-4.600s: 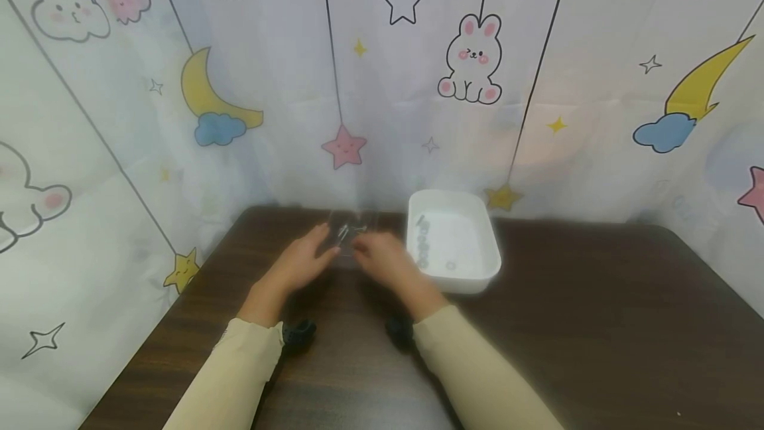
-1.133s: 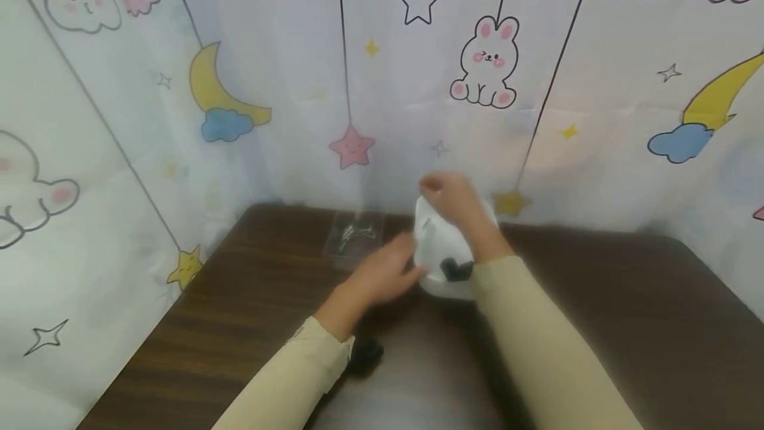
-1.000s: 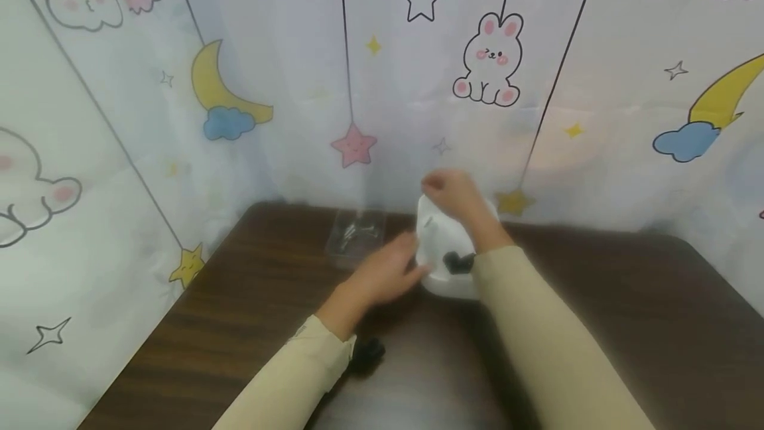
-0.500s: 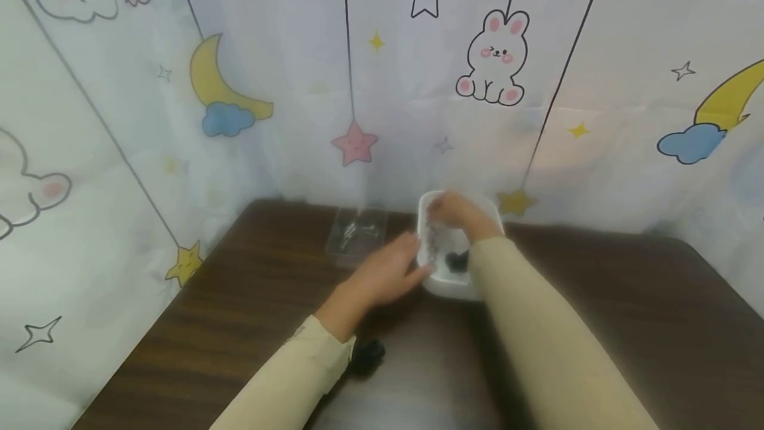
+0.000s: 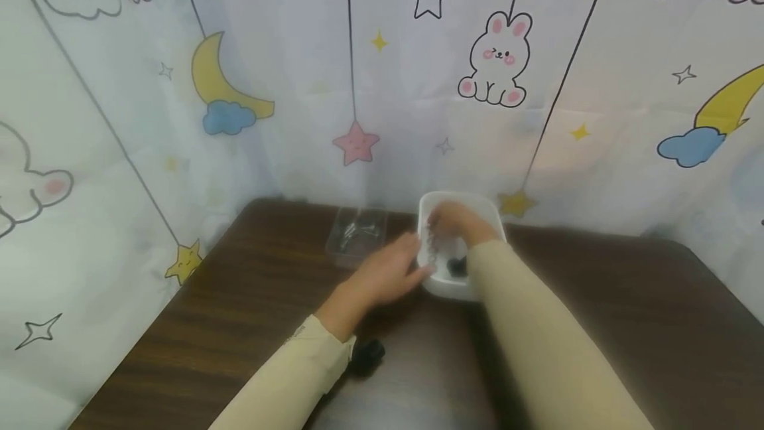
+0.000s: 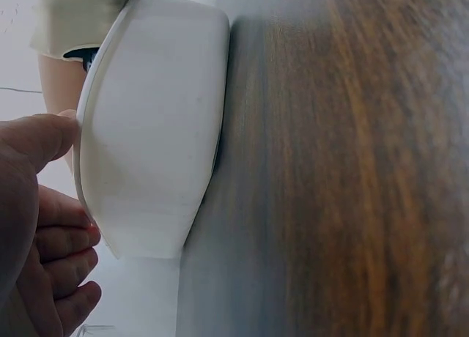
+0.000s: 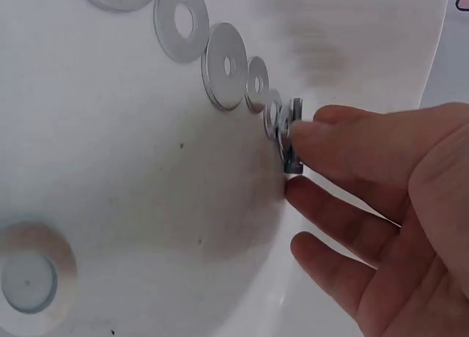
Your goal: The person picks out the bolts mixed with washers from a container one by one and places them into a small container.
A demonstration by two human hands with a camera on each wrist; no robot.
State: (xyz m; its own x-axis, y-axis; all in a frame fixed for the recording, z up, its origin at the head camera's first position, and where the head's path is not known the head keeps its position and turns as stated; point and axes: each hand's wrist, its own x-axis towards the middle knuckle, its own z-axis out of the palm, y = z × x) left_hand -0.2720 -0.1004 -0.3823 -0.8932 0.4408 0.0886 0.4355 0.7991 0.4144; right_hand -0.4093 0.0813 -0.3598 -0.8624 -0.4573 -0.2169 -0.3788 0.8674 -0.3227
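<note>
A white plastic tub stands on the dark wooden table. My left hand is at the tub's left side, thumb and index fingertip touching its rim, fingers fairly straight. Inside the tub is my right hand, low by the left inner wall. In the right wrist view the right hand pinches a small bolt, partly covered by the thumb. Beside it a row of flat metal washers lies along the wall. One larger washer lies apart on the tub floor.
To the tub's left sits a clear plastic box with several bolts in it. A white curtain printed with cartoons hangs behind the table. A black wrist camera sits under the left cuff.
My right hand has come down from above the tub's far left rim to its inside, at the bolt. The left hand, earlier at the clear box, now stays at the tub's rim.
</note>
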